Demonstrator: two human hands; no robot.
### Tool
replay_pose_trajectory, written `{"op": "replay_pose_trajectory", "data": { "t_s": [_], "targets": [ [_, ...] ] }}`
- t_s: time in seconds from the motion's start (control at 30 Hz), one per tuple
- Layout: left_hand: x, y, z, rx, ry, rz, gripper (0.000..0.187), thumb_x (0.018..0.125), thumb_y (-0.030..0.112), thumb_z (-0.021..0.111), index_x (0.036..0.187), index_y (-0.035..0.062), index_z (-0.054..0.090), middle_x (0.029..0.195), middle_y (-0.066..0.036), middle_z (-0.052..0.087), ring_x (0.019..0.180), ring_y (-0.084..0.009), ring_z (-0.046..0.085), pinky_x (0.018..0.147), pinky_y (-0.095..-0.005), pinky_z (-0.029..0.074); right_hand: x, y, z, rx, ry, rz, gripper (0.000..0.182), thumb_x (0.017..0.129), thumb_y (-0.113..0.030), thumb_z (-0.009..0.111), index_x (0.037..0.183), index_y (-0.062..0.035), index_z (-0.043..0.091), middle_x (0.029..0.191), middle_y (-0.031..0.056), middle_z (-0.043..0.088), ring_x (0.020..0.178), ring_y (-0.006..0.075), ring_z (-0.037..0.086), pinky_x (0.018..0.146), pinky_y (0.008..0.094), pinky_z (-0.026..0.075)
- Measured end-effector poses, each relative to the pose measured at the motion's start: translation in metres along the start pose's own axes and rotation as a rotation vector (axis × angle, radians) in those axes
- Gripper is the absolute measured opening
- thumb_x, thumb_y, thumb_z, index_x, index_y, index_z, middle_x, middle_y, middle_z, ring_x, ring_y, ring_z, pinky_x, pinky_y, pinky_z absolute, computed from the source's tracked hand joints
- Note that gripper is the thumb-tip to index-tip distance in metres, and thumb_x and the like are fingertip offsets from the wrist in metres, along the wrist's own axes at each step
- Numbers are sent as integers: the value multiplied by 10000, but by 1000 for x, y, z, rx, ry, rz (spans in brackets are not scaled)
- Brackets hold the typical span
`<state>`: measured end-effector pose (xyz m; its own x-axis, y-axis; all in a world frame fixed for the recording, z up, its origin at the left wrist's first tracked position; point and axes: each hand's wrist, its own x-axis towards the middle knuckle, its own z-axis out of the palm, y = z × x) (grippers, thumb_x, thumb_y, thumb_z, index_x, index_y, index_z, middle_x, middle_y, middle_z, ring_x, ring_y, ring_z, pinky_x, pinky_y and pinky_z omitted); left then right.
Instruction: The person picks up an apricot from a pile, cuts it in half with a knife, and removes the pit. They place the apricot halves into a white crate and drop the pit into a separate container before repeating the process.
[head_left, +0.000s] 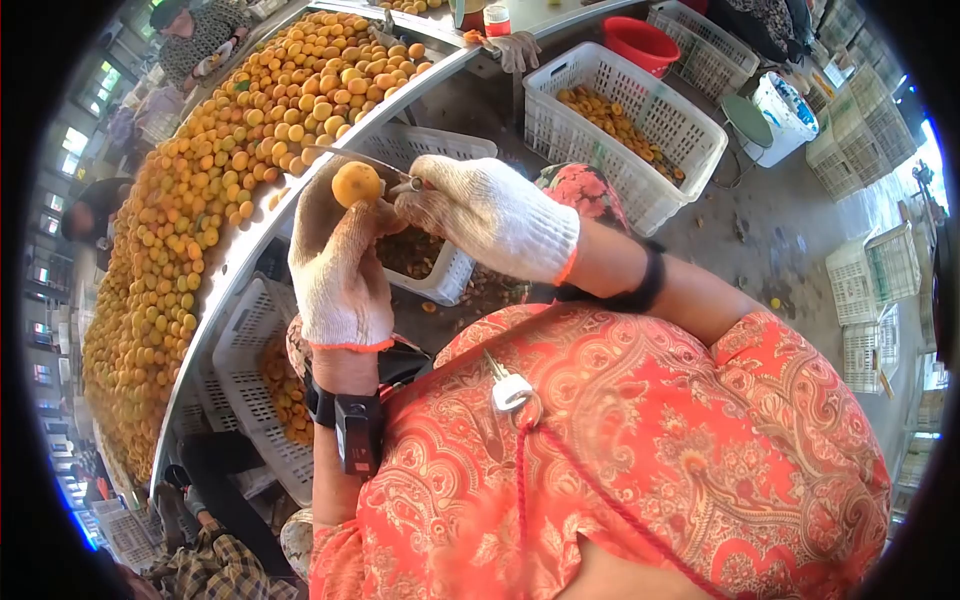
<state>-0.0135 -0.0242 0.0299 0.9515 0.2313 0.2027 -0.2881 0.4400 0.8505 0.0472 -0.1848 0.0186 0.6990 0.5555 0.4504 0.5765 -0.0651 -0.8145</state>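
My left hand [345,265], in a white knit glove, holds an orange apricot [356,184] upright between thumb and fingers. My right hand [490,215], gloved too, is closed round the handle of a small knife [370,160]. The thin blade points left, just above the apricot. Both hands are close together over a white crate [450,280] with dark pieces in it. Beyond them a heap of whole apricots [200,190] covers a metal table [250,240].
Crates of split apricots stand at the upper right [640,120] and lower left [245,350]. A red basin [641,45], a white bucket [783,118] and stacked crates [865,130] are further right. Other people sit along the table's far side and at the lower left.
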Motion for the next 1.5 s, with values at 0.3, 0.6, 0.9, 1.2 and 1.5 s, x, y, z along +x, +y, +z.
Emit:
{"op": "replay_pose_trajectory", "data": {
  "t_s": [0.3,0.6,0.9,1.2,1.5],
  "targets": [
    [-3,6,7,87,46,56,443,885,15,612,1313,-41,514,1127,-115,622,918,-173,627,803,-301,516,-10,-21,-7,-162,-65,119,273,959,-279,603,964,-8,568,766,258,636,784,445,643,621,497,488],
    [-2,9,4,-180,-67,-21,443,896,104,670,1309,14,537,1125,-129,631,869,-192,624,752,-313,511,-16,-24,-6,-183,-65,87,225,922,-219,598,980,-5,559,733,256,630,736,450,637,595,499,481],
    [-1,8,-5,-156,-38,-30,447,876,48,670,1302,22,536,1170,-148,625,931,-196,613,777,-294,506,-17,-20,-5,-232,-56,117,144,979,-121,577,1026,15,567,835,247,643,876,409,671,640,399,512],
    [-1,9,-4,-65,4,-21,465,867,46,665,1306,-3,522,1108,-121,621,883,-173,596,738,-265,492,-15,-26,-4,-253,-82,110,141,971,-107,573,1028,22,570,845,248,647,871,410,668,628,401,511],
    [0,11,-1,-101,3,-53,437,851,38,686,1263,2,547,1089,-119,623,795,-128,565,668,-238,446,-12,-28,-4,-312,-104,119,164,972,-135,577,1031,18,566,844,259,645,875,433,654,629,423,511]
  ]
}}
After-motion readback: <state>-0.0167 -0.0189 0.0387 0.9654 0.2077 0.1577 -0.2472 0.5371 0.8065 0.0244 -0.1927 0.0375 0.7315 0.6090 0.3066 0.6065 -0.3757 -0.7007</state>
